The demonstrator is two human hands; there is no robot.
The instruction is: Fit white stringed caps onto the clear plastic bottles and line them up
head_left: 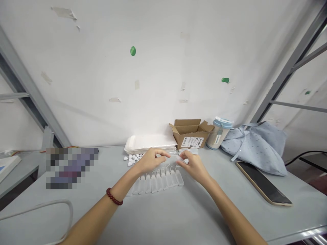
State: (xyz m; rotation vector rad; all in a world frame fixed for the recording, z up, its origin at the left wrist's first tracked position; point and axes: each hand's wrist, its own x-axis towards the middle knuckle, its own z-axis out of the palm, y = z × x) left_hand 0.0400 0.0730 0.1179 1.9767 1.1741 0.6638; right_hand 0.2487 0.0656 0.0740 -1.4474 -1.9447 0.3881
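Centrally, two bare hands meet above a grey table (158, 221), fingertips a short gap apart. The right hand (193, 166), fingers curled, appears to pinch a small translucent plastic piece (178, 159) between thumb and fingertips; the piece lies in the gap between the hands, too faint for its exact shape to be told. The left hand (150, 160) has its thumb and index finger slightly parted, pointing toward the piece; whether they grip its end cannot be told. A dark red beaded bracelet (114, 196) circles the left wrist.

Just below the hands, a slanting row of small frosted translucent plastic bottles (153, 184) lies side by side, thin looped strips at their upper ends. Beside the left hand, on its far side, is a cluster of small white plastic caps (133, 158). Beyond the hands sits a stack of flat white packs (150, 143), with an open brown cardboard box (190, 139) behind the right hand. Farther right of that hand stand a cream cup with a blue lid (218, 136), a pale blue patterned cloth bag (255, 146) and a black-screened smartphone with a gold edge (264, 183).
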